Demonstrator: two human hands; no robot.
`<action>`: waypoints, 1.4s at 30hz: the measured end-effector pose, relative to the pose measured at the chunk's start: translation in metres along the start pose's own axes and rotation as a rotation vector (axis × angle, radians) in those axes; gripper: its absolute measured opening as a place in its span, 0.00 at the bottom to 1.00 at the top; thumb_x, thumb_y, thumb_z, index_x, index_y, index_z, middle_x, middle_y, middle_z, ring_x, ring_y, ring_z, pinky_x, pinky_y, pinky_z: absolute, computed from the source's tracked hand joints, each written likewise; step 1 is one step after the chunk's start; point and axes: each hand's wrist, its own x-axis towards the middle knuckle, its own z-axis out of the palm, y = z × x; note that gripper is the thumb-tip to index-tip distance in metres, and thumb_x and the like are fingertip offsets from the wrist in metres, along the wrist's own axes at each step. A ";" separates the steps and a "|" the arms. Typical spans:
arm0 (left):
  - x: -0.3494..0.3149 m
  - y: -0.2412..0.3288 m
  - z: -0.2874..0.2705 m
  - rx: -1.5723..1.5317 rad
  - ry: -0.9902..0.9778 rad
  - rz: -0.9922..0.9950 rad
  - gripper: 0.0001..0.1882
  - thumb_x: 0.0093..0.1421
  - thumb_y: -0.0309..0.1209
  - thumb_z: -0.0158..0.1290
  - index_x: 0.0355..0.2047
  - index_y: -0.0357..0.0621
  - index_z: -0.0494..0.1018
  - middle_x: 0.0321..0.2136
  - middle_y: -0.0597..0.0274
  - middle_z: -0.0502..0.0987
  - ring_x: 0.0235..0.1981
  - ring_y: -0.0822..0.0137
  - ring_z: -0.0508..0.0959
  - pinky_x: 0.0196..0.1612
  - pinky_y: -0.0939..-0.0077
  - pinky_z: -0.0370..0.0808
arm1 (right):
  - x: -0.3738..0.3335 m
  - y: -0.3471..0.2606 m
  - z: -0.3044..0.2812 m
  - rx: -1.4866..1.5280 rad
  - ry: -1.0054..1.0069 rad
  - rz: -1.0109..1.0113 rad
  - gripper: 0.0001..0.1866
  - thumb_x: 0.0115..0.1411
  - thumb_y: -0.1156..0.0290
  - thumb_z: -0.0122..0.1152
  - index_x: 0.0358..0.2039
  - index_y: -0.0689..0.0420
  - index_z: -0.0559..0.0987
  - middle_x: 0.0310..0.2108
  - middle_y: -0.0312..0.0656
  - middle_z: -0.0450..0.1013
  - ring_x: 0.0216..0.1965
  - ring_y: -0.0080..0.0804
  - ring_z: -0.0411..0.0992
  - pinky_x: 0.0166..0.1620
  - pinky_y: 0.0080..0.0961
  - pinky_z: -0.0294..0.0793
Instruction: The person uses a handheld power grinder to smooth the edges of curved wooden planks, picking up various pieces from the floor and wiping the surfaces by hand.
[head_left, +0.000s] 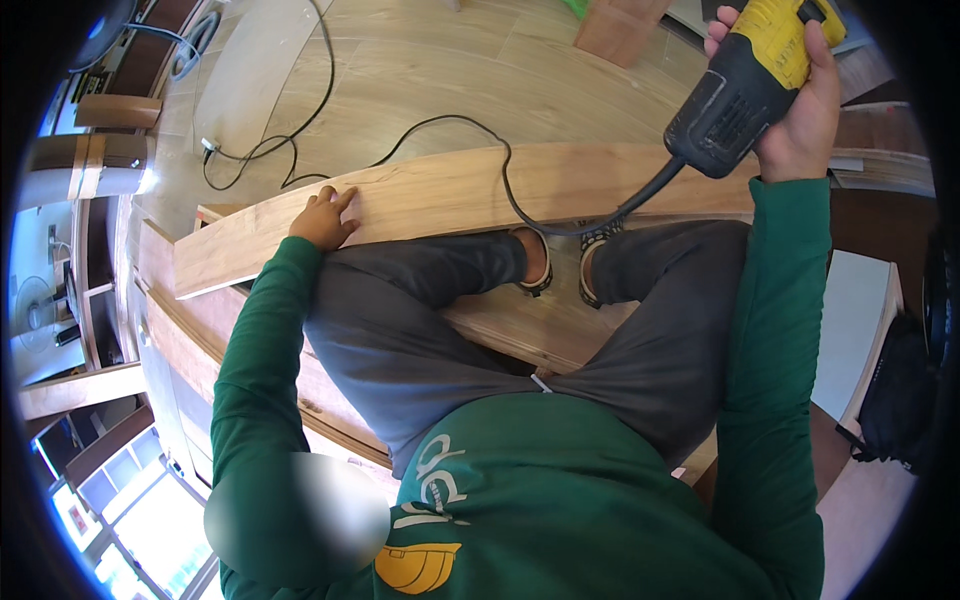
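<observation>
A long, pale wooden board [430, 200] lies across in front of my knees. My left hand [322, 218] rests on its left part, fingers spread over the wood. Raised at the upper right, my right hand [808, 130] is wrapped around a yellow-and-black corded power tool [730, 95]. The working end of the tool runs toward the picture's rim, so its exact kind does not show. From its vented black rear end, a dark cord [507, 180] loops down over the board and on to the floor. The tool is held above the board, apart from it.
The cord meets a white plug connection [209, 146] on the tiled floor [440, 60]. Planks [190, 325] lie at my left, and a short brown board [618, 28] is ahead. At my right are a white panel [855, 305] and a black bag [890, 385]. My feet are just behind the board.
</observation>
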 end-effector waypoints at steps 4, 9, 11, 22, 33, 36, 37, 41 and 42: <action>0.017 0.031 -0.001 0.006 0.018 0.082 0.37 0.66 0.50 0.51 0.71 0.51 0.56 0.70 0.46 0.56 0.70 0.46 0.59 0.68 0.58 0.62 | 0.005 0.002 -0.001 0.001 0.185 -0.083 0.34 0.61 0.37 0.59 0.45 0.61 0.76 0.32 0.49 0.79 0.30 0.39 0.80 0.37 0.34 0.85; 0.056 0.152 0.028 -0.047 0.124 0.195 0.43 0.69 0.57 0.42 0.72 0.36 0.51 0.74 0.45 0.47 0.75 0.47 0.47 0.73 0.51 0.48 | 0.009 -0.003 -0.007 -0.031 0.146 -0.249 0.29 0.64 0.44 0.60 0.46 0.62 0.76 0.34 0.48 0.79 0.35 0.39 0.80 0.42 0.34 0.83; 0.063 0.196 0.044 -0.146 0.232 0.115 0.43 0.69 0.57 0.40 0.72 0.37 0.51 0.74 0.46 0.46 0.75 0.48 0.45 0.74 0.49 0.45 | 0.007 -0.004 -0.006 -0.042 0.123 -0.306 0.27 0.65 0.47 0.61 0.46 0.61 0.75 0.36 0.47 0.79 0.37 0.39 0.80 0.43 0.35 0.82; 0.094 0.294 0.065 -0.192 0.370 0.197 0.41 0.70 0.57 0.35 0.72 0.38 0.51 0.75 0.51 0.46 0.76 0.53 0.43 0.75 0.48 0.36 | 0.009 -0.014 -0.060 -0.082 0.243 -0.290 0.23 0.67 0.53 0.60 0.48 0.60 0.75 0.37 0.46 0.78 0.36 0.39 0.79 0.38 0.36 0.82; 0.152 0.379 0.054 -0.185 0.371 0.379 0.40 0.71 0.57 0.34 0.73 0.41 0.50 0.75 0.53 0.47 0.76 0.57 0.44 0.74 0.46 0.36 | -0.009 -0.042 -0.112 -0.108 0.340 -0.254 0.35 0.67 0.54 0.59 0.66 0.63 0.61 0.60 0.64 0.65 0.63 0.60 0.65 0.68 0.57 0.61; 0.159 0.394 0.049 -0.128 0.373 0.382 0.39 0.71 0.57 0.34 0.73 0.44 0.50 0.75 0.54 0.47 0.76 0.57 0.44 0.74 0.46 0.37 | -0.013 -0.046 -0.117 -0.101 0.370 -0.236 0.36 0.67 0.54 0.58 0.66 0.63 0.60 0.60 0.64 0.65 0.64 0.61 0.63 0.69 0.57 0.59; 0.160 0.397 0.047 -0.127 0.364 0.385 0.39 0.71 0.57 0.34 0.73 0.45 0.50 0.75 0.54 0.47 0.76 0.57 0.44 0.74 0.46 0.37 | -0.014 -0.046 -0.118 -0.098 0.390 -0.233 0.36 0.67 0.54 0.58 0.66 0.64 0.60 0.61 0.64 0.64 0.64 0.61 0.63 0.69 0.58 0.58; 0.168 0.403 0.042 -0.150 0.356 0.396 0.37 0.71 0.55 0.34 0.74 0.48 0.50 0.75 0.54 0.47 0.76 0.56 0.44 0.74 0.45 0.37 | -0.016 -0.049 -0.124 -0.094 0.396 -0.216 0.38 0.67 0.53 0.58 0.66 0.66 0.58 0.62 0.65 0.63 0.65 0.62 0.62 0.70 0.59 0.56; 0.169 0.404 0.042 -0.162 0.362 0.398 0.37 0.71 0.55 0.34 0.74 0.49 0.50 0.75 0.54 0.47 0.76 0.55 0.44 0.74 0.45 0.37 | -0.015 -0.048 -0.124 -0.087 0.399 -0.209 0.38 0.67 0.53 0.58 0.66 0.66 0.58 0.62 0.65 0.63 0.65 0.62 0.62 0.70 0.59 0.56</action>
